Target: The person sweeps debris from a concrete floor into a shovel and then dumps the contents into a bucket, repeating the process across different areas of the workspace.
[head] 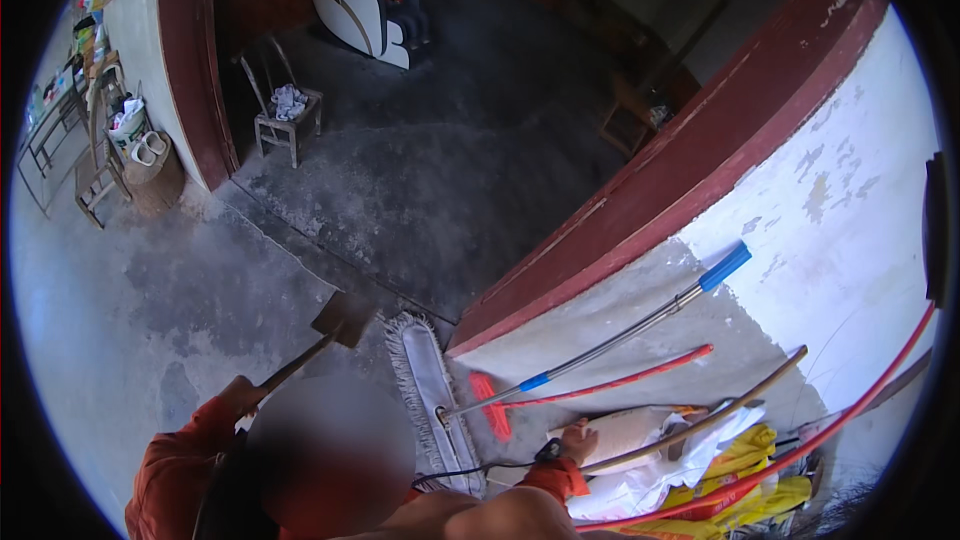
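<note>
My left hand [241,396] grips the wooden handle [296,362] of a long tool. Its broad, flat brown blade [343,317], like a hoe's or shovel's, is at the floor by the door threshold. On the other side, my right hand [579,442] has its fingers apart and nothing seen in them. It is over or beside a pale sack [630,435], close to a wooden pole [697,424]; contact is unclear. A dark band or device with a cable circles that wrist. Between my hands lies a fringed flat mop [427,367] with a metal handle. A blurred patch hides part of my body.
A red push broom [491,406] leans by the wall. Yellow sacks [750,457] and a curved red pole [847,427] are at right. A maroon door frame [600,229] bounds the doorway; beyond stand a small chair [289,116] and white massage chair [349,4]. Clogs [148,148] rest on a stump.
</note>
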`<control>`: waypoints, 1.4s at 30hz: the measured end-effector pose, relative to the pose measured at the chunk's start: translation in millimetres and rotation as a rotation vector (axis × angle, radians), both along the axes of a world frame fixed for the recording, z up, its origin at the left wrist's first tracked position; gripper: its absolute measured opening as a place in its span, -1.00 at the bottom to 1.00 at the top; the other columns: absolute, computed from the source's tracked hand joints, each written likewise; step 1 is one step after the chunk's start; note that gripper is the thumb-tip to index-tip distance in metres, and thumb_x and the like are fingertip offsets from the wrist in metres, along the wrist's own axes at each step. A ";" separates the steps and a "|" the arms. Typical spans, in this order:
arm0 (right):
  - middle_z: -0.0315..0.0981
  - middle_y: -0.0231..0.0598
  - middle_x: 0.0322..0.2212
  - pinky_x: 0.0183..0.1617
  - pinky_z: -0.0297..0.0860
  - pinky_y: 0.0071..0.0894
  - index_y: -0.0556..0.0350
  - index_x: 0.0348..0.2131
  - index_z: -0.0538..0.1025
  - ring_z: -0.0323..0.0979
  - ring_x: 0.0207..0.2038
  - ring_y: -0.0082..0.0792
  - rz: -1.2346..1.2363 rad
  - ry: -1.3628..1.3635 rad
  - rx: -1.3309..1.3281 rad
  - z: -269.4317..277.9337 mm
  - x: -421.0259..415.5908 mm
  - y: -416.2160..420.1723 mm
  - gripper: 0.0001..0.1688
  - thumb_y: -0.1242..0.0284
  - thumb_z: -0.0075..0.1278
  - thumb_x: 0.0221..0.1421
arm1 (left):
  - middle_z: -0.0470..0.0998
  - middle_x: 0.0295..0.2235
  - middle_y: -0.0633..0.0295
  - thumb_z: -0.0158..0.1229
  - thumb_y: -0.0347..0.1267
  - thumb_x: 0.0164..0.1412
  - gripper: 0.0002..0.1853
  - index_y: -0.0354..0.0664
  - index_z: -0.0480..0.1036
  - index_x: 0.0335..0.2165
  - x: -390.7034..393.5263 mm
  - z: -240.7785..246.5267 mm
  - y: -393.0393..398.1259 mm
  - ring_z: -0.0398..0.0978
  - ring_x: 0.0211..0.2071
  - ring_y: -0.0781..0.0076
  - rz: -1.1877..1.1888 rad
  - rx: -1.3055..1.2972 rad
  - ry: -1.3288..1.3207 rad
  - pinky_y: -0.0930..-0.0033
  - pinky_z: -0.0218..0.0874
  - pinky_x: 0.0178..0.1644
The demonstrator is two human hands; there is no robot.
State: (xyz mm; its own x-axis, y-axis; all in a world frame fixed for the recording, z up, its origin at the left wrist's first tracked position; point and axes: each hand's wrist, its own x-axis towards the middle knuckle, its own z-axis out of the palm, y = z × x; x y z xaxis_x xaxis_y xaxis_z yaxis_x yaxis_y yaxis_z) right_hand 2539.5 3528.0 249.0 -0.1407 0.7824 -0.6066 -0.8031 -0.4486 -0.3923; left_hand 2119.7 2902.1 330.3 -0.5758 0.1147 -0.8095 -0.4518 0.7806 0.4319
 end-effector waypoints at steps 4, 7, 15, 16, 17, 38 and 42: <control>0.34 -0.13 -0.36 -0.54 0.30 -0.49 -0.28 0.08 -0.09 0.32 -0.53 -0.38 0.016 -0.031 0.186 70.5 4.4 93.2 -0.39 -0.02 -0.43 0.11 | 0.38 -0.79 -0.03 0.08 -0.33 -0.07 -0.65 -0.54 0.36 -0.65 42.9 9.5 43.5 0.36 -0.83 0.25 0.100 0.025 -0.034 0.27 0.15 -0.82; 0.37 -0.08 -0.36 -0.54 0.27 -0.55 -0.35 0.06 -0.10 0.31 -0.53 -0.42 0.137 -0.037 0.174 109.4 -74.7 98.6 -0.41 -0.05 -0.46 0.11 | 0.39 -0.78 -0.03 0.08 -0.35 -0.06 -0.68 -0.53 0.37 -0.63 86.4 11.6 24.4 0.37 -0.82 0.24 0.254 -0.014 -0.082 0.27 0.17 -0.81; 0.33 -0.09 -0.46 -0.59 0.28 -0.57 -0.15 -0.01 0.02 0.32 -0.55 -0.38 0.038 -0.087 0.065 87.2 -90.1 145.3 -0.42 -0.03 -0.46 0.09 | 0.41 -0.78 -0.01 0.09 -0.33 -0.05 -0.68 -0.48 0.38 -0.63 114.3 8.6 38.0 0.37 -0.82 0.26 0.348 -0.073 -0.061 0.27 0.18 -0.80; 0.33 -0.10 -0.47 -0.59 0.28 -0.57 -0.05 -0.06 0.10 0.32 -0.54 -0.38 -0.021 -0.093 0.052 83.8 -90.6 148.8 -0.47 0.03 -0.43 0.10 | 0.41 -0.78 -0.01 0.08 -0.33 -0.05 -0.68 -0.48 0.38 -0.63 117.8 8.4 36.1 0.37 -0.83 0.26 0.364 -0.057 -0.060 0.28 0.18 -0.80; 0.32 -0.09 -0.46 -0.59 0.28 -0.56 0.01 -0.10 0.13 0.33 -0.52 -0.38 -0.094 -0.090 0.066 71.1 -72.5 161.0 -0.53 0.11 -0.40 0.11 | 0.41 -0.78 -0.01 0.08 -0.33 -0.04 -0.68 -0.48 0.38 -0.64 114.3 12.7 40.1 0.37 -0.83 0.27 0.359 -0.031 -0.056 0.28 0.17 -0.81; 0.39 -0.14 -0.49 -0.50 0.29 -0.56 0.26 -0.32 0.32 0.35 -0.52 -0.41 0.145 -0.063 0.101 62.3 -52.2 151.8 -0.44 0.06 -0.24 -0.01 | 0.39 -0.79 -0.04 0.03 -0.38 -0.08 -0.70 -0.49 0.38 -0.69 134.6 44.5 56.5 0.35 -0.84 0.23 0.477 -0.020 0.009 0.28 0.16 -0.82; 0.39 -0.18 -0.57 -0.41 0.30 -0.51 0.24 -0.42 0.36 0.34 -0.54 -0.41 0.493 -0.510 0.257 -25.4 -27.6 68.2 -0.54 0.14 -0.11 -0.08 | 0.38 -0.80 -0.03 0.02 -0.39 -0.08 -0.70 -0.50 0.37 -0.70 135.7 45.4 61.0 0.35 -0.84 0.23 0.505 0.002 0.004 0.28 0.14 -0.83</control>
